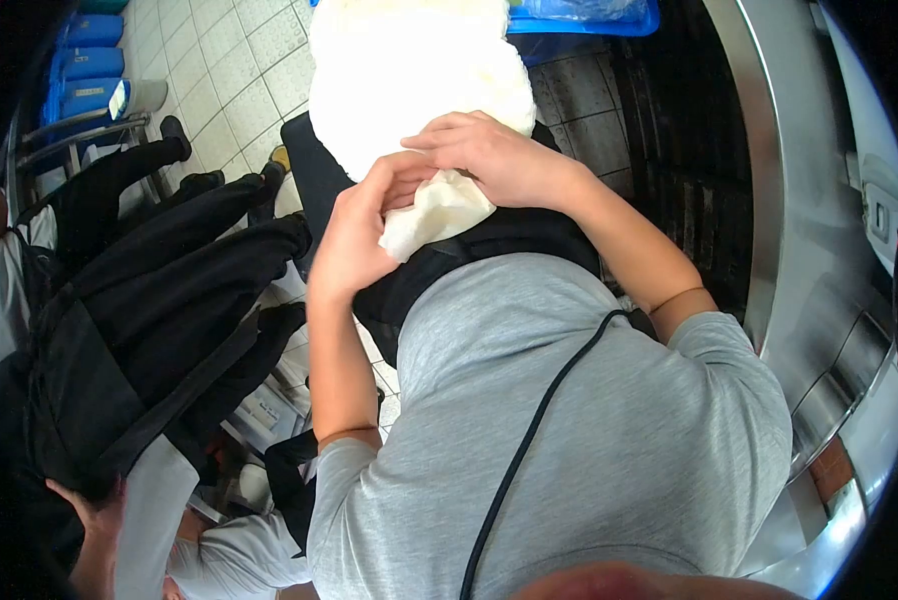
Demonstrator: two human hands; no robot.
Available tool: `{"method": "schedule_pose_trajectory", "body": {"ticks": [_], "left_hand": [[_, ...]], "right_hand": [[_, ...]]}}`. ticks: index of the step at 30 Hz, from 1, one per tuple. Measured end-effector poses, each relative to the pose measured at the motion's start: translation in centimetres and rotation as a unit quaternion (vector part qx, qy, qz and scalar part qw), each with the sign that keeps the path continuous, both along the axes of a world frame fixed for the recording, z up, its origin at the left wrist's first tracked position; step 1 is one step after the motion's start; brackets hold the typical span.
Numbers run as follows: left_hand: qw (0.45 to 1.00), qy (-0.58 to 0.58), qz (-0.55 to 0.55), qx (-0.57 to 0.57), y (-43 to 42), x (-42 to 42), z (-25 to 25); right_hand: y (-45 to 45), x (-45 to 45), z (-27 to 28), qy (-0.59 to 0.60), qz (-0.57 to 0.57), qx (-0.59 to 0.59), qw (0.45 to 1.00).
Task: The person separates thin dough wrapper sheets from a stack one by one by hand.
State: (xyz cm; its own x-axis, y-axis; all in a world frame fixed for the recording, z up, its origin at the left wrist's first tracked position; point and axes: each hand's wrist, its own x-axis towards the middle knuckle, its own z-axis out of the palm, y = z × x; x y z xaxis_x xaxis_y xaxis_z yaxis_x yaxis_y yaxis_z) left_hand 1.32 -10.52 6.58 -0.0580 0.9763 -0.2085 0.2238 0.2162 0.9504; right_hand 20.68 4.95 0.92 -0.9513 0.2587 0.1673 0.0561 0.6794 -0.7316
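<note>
A cream-coloured, floppy piece that looks like dough [437, 212] hangs in folds between my two hands, in front of my waist. My left hand [364, 215] curls round its left side, with the fingers bent over its upper edge. From the right, my right hand [484, 155] cups its upper part, and its fingers lie across those of my left hand. My right thumb is hidden. Just beyond the hands is a large, lumpy white mass [419, 75], too bright to show its surface; I cannot tell whether my fingers touch it.
A blue tray [629, 22] with clear plastic in it stands at the top right. A metal edge [764, 170] runs down the right side. People in dark clothes [149, 300] are close on my left. Blue containers [94, 65] stand farther off on the tiled floor [234, 65].
</note>
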Motion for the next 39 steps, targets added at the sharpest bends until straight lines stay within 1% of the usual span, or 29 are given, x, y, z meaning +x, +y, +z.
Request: {"method": "schedule_pose_trajectory", "body": {"ticks": [2,3,4,6,7,8,9,11,14,18,20,21,23,24,26,27,28,29,30,31,32,33,34,35,36,38,39], "left_hand": [[0.994,-0.089,-0.067,-0.013,-0.2,-1.4,-0.2],[0.988,-0.065,-0.108,-0.090,-0.2,-2.5,0.1],[0.988,-0.065,-0.108,-0.090,-0.2,-2.8,-0.1],[0.981,0.125,-0.144,-0.041,-0.3,-3.4,-0.7],[0.981,0.126,-0.143,-0.041,-0.3,-3.2,-0.8],[0.973,0.188,-0.131,-0.030,-0.3,-2.7,-0.9],[0.961,0.249,-0.119,-0.020,-0.2,-2.3,-1.0],[0.961,0.251,-0.111,-0.026,-0.2,-1.8,-1.1],[0.962,0.247,-0.102,-0.054,-0.1,-1.7,-0.8],[0.960,0.254,-0.101,-0.058,0.0,-1.7,-1.0],[0.959,0.256,-0.101,-0.060,-0.1,-1.5,-1.4],[0.958,0.264,-0.093,-0.065,-0.1,-1.4,-2.0],[0.956,0.271,-0.086,-0.069,-0.3,-1.2,-2.4],[0.956,0.273,-0.083,-0.072,-0.2,-1.1,-2.3],[0.956,0.274,-0.082,-0.074,-0.1,-0.8,-2.1],[0.953,0.282,-0.082,-0.076,-0.1,-0.8,-2.0],[0.951,0.290,-0.081,-0.077,0.1,-0.7,-1.7],[0.950,0.290,-0.082,-0.076,0.4,-0.6,-1.1],[0.966,0.238,-0.078,-0.070,1.0,-0.4,0.2],[0.978,0.185,-0.073,-0.066,1.3,-0.1,0.9],[0.978,0.185,-0.073,-0.066,1.0,0.4,0.9],[1.000,-0.005,-0.017,-0.012,0.7,0.9,0.9],[0.979,-0.196,0.040,0.044,0.5,1.6,1.0],[0.969,-0.229,0.072,0.053,0.8,2.0,1.3],[0.958,-0.261,0.103,0.064,1.1,2.5,1.6],[0.937,-0.298,0.178,-0.035,2.0,2.0,1.1],[0.946,-0.257,0.186,-0.061,2.2,1.9,0.8]], "right_hand": [[0.1,-0.1,0.8,-0.054,0.025,-0.019,0.998],[0.2,0.0,0.9,-0.054,0.024,-0.019,0.998],[0.4,0.3,0.9,-0.053,0.033,-0.029,0.998],[0.7,0.4,1.3,-0.051,0.044,-0.039,0.997],[1.0,0.4,1.7,-0.060,0.055,-0.065,0.995],[1.2,0.5,2.0,-0.070,0.065,-0.092,0.991],[1.4,0.7,2.3,-0.071,0.065,-0.092,0.991],[1.8,0.9,2.9,-0.093,0.093,-0.104,0.986],[2.6,1.3,2.8,-0.078,0.125,-0.136,0.980],[3.5,1.6,4.1,-0.097,0.137,-0.160,0.973],[3.8,1.9,4.8,-0.121,0.179,-0.210,0.953],[4.1,2.2,5.4,-0.121,0.179,-0.210,0.953],[4.8,3.0,6.7,-0.142,0.259,-0.385,0.875],[5.1,3.3,6.9,-0.142,0.257,-0.385,0.875],[5.8,4.0,7.3,-0.037,0.282,-0.443,0.850],[6.0,4.2,7.9,-0.035,0.254,-0.480,0.839],[6.7,4.7,6.8,-0.035,0.254,-0.479,0.840],[7.8,5.3,4.3,-0.013,0.210,-0.416,0.885],[7.0,5.5,3.3,0.002,0.143,-0.498,0.856],[6.2,5.7,2.3,0.031,0.074,-0.576,0.814],[5.4,5.9,1.3,0.070,0.008,-0.640,0.765],[4.7,4.3,1.6,0.019,-0.033,-0.619,0.785],[4.4,3.2,1.7,-0.031,-0.073,-0.594,0.801],[4.2,3.0,1.2,-0.043,-0.021,-0.645,0.763],[3.9,2.5,1.4,-0.043,-0.020,-0.645,0.763],[2.9,1.8,2.1,-0.057,0.015,-0.604,0.795],[2.9,1.7,1.9,-0.049,0.040,-0.567,0.821]]}}
